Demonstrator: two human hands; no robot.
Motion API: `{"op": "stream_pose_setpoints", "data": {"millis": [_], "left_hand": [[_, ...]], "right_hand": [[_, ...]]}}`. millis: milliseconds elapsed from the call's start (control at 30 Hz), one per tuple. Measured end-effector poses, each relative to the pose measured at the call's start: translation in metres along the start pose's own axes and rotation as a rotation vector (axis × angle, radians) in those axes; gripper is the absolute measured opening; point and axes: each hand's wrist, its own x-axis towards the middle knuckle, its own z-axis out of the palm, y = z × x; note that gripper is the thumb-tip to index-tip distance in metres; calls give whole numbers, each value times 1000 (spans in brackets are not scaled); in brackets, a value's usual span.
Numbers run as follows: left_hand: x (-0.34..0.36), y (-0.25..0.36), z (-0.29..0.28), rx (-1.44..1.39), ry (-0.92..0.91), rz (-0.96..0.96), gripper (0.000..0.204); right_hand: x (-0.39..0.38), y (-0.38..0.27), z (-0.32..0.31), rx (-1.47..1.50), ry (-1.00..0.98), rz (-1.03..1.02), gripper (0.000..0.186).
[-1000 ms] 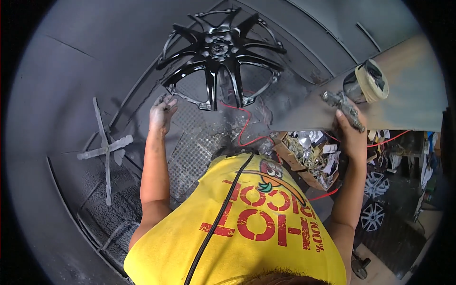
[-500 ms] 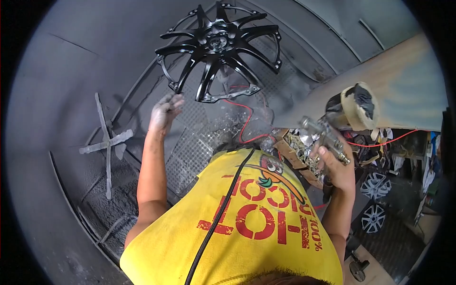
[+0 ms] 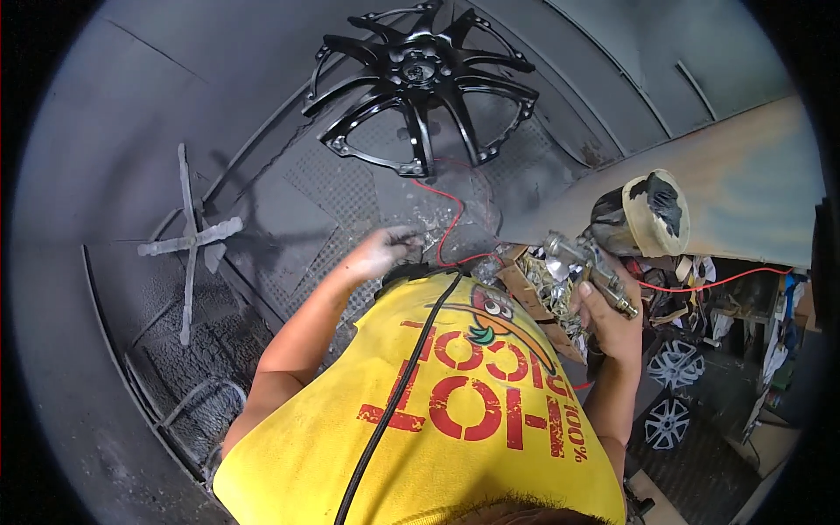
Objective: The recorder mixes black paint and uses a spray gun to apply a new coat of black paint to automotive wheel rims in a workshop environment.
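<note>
My right hand is wrapped round a metal spray gun on the right. A paint-smeared cup, pale at the rim and black inside, tilts beside the gun. In front of my waist is my left hand, dusted grey, with its fingers loosely stretched and nothing visible in them. Farther ahead, a glossy black multi-spoke wheel is held up above the floor, apart from both hands. Its support is mostly hidden beneath it.
A red hose snakes along the patterned metal floor. At left stands a grey-coated cross-shaped stand. An open cardboard box of scraps sits near my right hand. Two silver wheels rest at lower right.
My left hand has come away from the wheel's lower rim, moving right and back toward my waist. The wheel has turned, its spokes now at another angle. The spray gun stays in my right hand.
</note>
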Motion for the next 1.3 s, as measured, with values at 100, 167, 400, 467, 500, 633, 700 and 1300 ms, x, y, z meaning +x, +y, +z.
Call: {"op": "stream_pose_setpoints", "data": {"millis": [100,167,400,467,500,633,700,1300], "left_hand": [[-3,-1,19,96,-27,-74,45],[0,-26,21,167,-30,-64,42],[11,-50,24,53,-17,-54,42],[6,-21,25,193,-4,-64,45],[4,-21,21,190,4,-64,45],[-2,-4,17,271,77,-75,45],[-6,7,15,273,127,-64,43],[1,-17,-14,193,119,-38,46]], "right_hand": [[-2,1,-7,78,-127,-11,59],[-3,-5,-1,56,-72,-21,59],[3,15,11,-136,122,-80,49],[0,15,16,-72,25,-109,50],[-1,-5,23,-43,-94,-35,52],[-2,-5,41,92,-242,-21,54],[3,5,48,41,-170,-135,58],[118,-79,116,124,-395,-189,56]]}}
